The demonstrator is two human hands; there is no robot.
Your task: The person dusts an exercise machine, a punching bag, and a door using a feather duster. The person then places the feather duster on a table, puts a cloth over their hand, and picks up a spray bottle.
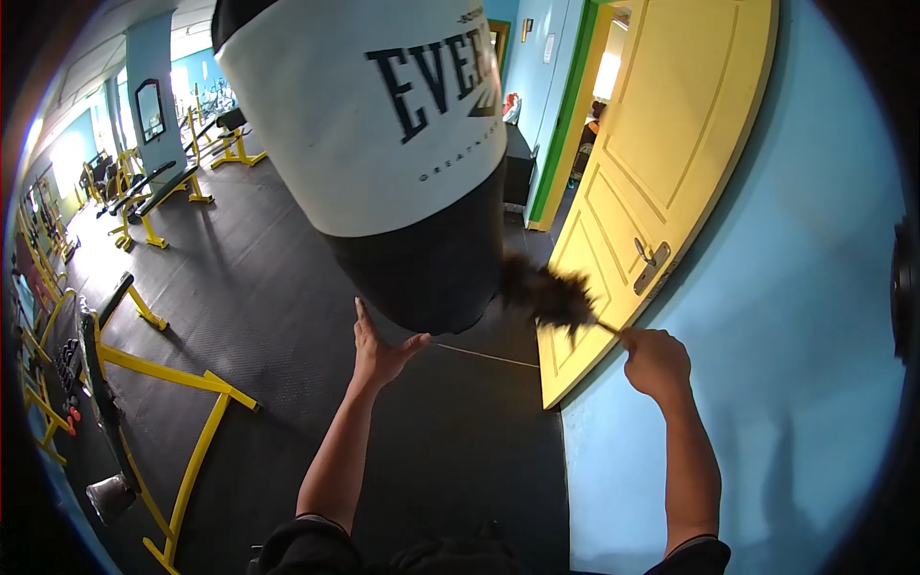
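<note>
A big punching bag (412, 182), white above with dark lettering and black at its lower end, hangs tilted in front of me. My left hand (381, 353) is open, thumb and fingers spread, at the bag's lower left edge; whether it presses on the bag is hard to tell. In my right hand (657, 363) is the thin handle of a dark brown feather duster (556, 295), fingers closed around it. The duster's feathers reach the right side of the bag's black part, and their left end looks blurred.
A yellow door (661, 144) with a metal handle stands open at the right, beside a light blue wall (767, 383). Yellow-framed gym equipment (182, 383) is at the left, with several benches (158, 196) farther back. Black matting (278, 287) covers the floor.
</note>
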